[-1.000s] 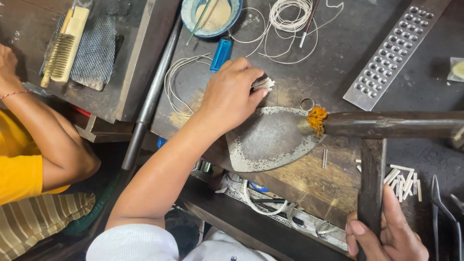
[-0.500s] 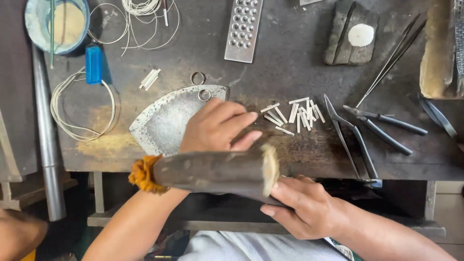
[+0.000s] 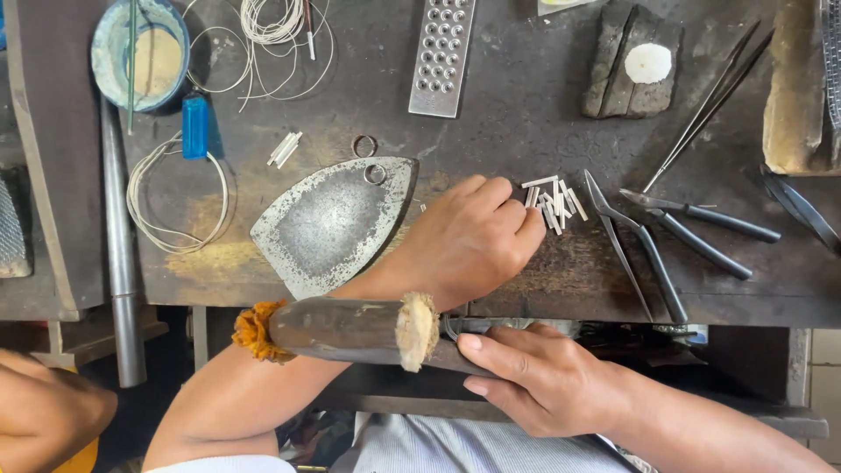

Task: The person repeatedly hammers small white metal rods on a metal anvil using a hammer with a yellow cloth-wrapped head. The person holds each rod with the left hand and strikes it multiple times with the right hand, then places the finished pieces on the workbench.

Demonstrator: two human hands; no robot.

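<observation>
While the left hand [image 3: 473, 241] rests loosely curled, gripping nothing visible, beside short silvery tube pieces [image 3: 554, 200] mid-bench, the right hand [image 3: 539, 377] clasps a dark wooden mallet [image 3: 350, 331] at the front edge; a careless knock could scatter them.

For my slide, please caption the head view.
Left hand reaches small metal rods; right hand grips a wooden mallet.
</observation>
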